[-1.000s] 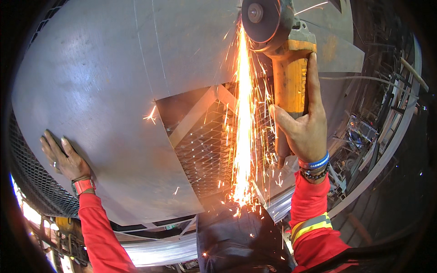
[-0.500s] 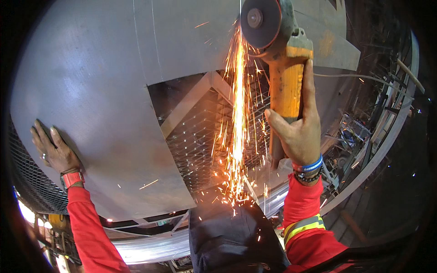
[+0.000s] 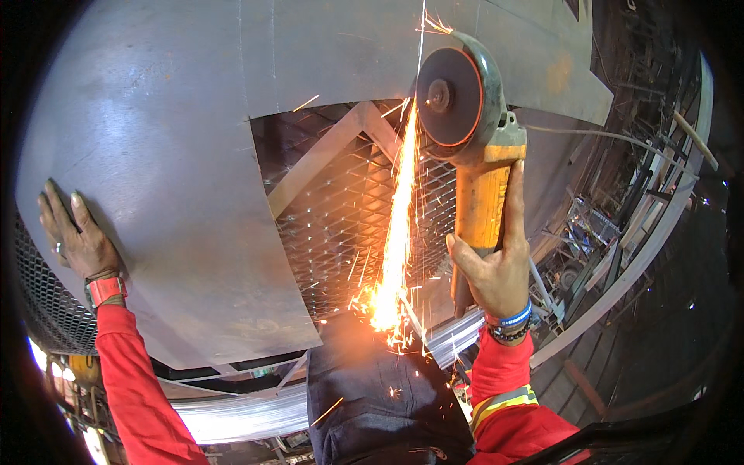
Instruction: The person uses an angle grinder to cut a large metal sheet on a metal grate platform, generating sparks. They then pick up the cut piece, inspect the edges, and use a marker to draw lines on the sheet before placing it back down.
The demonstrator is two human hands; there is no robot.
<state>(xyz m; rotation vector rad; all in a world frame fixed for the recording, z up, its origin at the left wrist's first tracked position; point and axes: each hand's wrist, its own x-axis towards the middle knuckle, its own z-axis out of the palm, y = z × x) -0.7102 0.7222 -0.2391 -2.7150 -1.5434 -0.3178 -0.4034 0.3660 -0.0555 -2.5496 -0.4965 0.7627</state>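
Angle grinder [image 3: 479, 182], one, is gripped by the right [image 3: 500, 273] of two hands, the left [image 3: 83, 242] splayed on sheet metal [image 3: 178, 194].

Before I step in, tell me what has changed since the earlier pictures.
The right hand has drawn the grinder toward the person over the metal sheet, and the spark stream now slants a little leftward as it runs down the picture. Nothing was taken hold of or let go: the right hand still grips the grinder, and the left hand stays spread on the metal sheet.
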